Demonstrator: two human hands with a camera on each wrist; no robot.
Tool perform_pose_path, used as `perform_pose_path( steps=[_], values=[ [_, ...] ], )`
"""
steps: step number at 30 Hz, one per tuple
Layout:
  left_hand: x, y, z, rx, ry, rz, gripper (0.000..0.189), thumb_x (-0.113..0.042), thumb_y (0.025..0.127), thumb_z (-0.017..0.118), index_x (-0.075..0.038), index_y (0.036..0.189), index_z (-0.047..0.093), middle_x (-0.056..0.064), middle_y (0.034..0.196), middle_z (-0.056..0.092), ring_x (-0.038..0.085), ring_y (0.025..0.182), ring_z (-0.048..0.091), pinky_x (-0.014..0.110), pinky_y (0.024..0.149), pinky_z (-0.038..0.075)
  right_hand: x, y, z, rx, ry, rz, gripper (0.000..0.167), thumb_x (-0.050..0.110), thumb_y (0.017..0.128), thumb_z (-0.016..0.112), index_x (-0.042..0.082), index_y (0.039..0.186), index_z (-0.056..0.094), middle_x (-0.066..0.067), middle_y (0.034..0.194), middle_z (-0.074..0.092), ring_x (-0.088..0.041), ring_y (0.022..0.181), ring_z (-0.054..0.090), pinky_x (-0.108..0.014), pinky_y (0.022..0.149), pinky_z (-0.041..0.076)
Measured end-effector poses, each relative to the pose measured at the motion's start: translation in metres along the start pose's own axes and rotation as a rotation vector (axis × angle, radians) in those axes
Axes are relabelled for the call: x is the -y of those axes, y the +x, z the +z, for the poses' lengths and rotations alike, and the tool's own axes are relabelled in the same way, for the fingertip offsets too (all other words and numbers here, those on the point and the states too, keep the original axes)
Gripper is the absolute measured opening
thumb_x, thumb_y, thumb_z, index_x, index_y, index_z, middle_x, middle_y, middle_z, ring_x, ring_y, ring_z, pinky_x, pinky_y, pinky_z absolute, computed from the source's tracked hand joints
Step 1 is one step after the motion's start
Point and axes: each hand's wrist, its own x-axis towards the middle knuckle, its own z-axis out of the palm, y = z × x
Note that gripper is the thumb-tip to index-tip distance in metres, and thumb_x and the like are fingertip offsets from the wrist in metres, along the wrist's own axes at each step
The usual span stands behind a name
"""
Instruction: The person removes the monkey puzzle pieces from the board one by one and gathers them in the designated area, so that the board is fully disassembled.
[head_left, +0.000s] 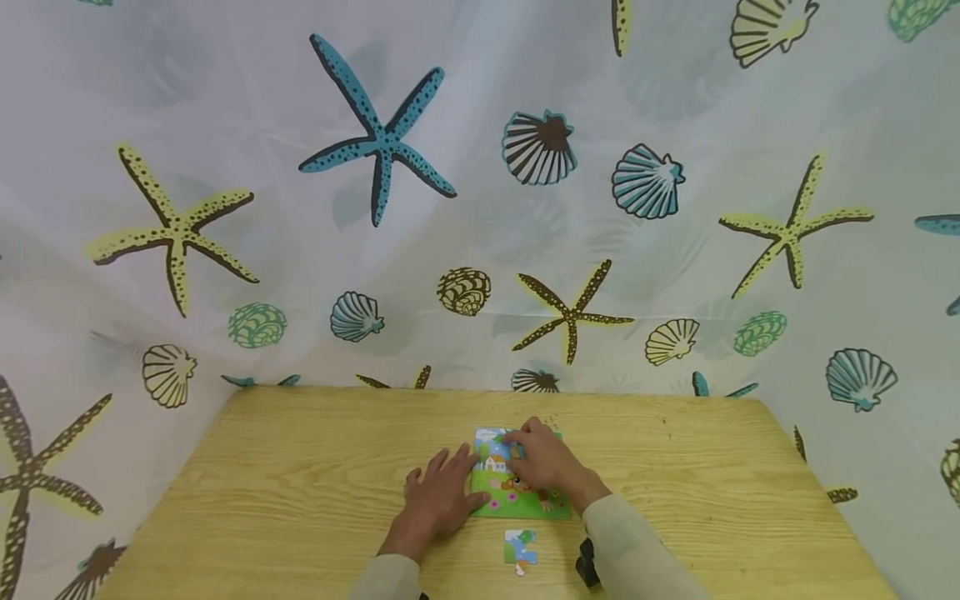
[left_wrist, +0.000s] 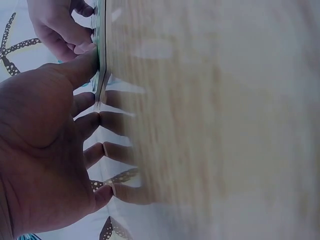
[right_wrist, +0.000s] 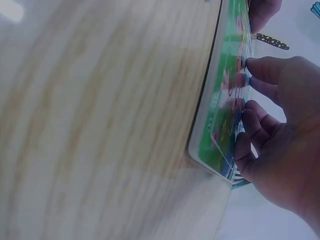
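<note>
A jigsaw puzzle point(head_left: 489, 483) in a shallow board lies on the table, its picture showing a small house, green grass and pink flowers. My left hand point(head_left: 441, 497) lies at its left side, fingers spread; in the left wrist view the thumb point(left_wrist: 82, 67) touches the puzzle's edge and the other fingertips meet the tabletop. Over the puzzle's upper right part is my right hand point(head_left: 549, 458), which covers some of the picture. Seen from the right wrist, its bent fingertips point(right_wrist: 252, 65) touch the puzzle's surface. No piece shows clearly between them.
Some joined puzzle pieces point(head_left: 519, 548) lie on the wooden table point(head_left: 330, 467) just in front of the board. A small black object point(head_left: 587, 563) is by the right sleeve. A curtain point(head_left: 465, 225) printed with starfish and shells surrounds the table's back and sides.
</note>
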Motion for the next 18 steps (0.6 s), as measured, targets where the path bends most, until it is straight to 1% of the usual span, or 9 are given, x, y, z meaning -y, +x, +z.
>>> perform_pose_path(
  steps=[4,7,10,14,18],
  values=[
    [0.000,0.003,0.001,0.004,0.009,-0.011,0.066,-0.048,0.091,0.062,-0.022,0.148,0.040,0.000,0.161,0.027,0.032,0.148,0.022,0.070,0.111,0.016,-0.002,0.005,0.000,0.031,0.018,0.018,0.036,0.022,0.097,0.057,0.016,0.132,0.060,-0.008,0.110,0.047,-0.018,0.084,0.043,-0.033,0.071,0.040],
    [0.002,0.006,0.005,0.000,0.026,-0.017,0.066,-0.049,0.090,0.062,-0.023,0.148,0.041,0.000,0.161,0.028,0.032,0.148,0.023,0.070,0.110,0.017,-0.002,0.008,0.000,0.043,0.034,0.013,0.033,0.019,0.097,0.058,0.016,0.129,0.062,-0.010,0.108,0.047,-0.019,0.083,0.044,-0.034,0.071,0.041],
    [0.003,0.007,0.007,-0.009,0.036,-0.016,0.066,-0.050,0.090,0.062,-0.024,0.148,0.041,-0.001,0.160,0.028,0.032,0.147,0.024,0.070,0.110,0.018,-0.002,0.011,-0.001,0.053,0.023,0.025,0.029,0.018,0.097,0.058,0.018,0.126,0.063,-0.010,0.107,0.047,-0.020,0.084,0.044,-0.036,0.073,0.043],
    [0.001,0.005,0.005,-0.008,0.040,-0.005,0.066,-0.049,0.090,0.062,-0.024,0.147,0.041,-0.001,0.160,0.029,0.032,0.146,0.025,0.070,0.110,0.020,0.001,0.014,-0.005,0.063,0.008,0.064,0.025,0.017,0.098,0.057,0.021,0.122,0.064,-0.010,0.109,0.045,-0.021,0.087,0.044,-0.037,0.074,0.043],
    [-0.001,0.002,0.001,-0.010,0.044,0.003,0.064,-0.048,0.090,0.063,-0.023,0.146,0.043,0.001,0.159,0.031,0.033,0.145,0.028,0.070,0.108,0.022,0.006,0.015,-0.010,0.075,0.018,0.089,0.022,0.015,0.096,0.059,0.021,0.117,0.065,-0.012,0.114,0.043,-0.025,0.095,0.044,-0.040,0.080,0.045]
  ],
)
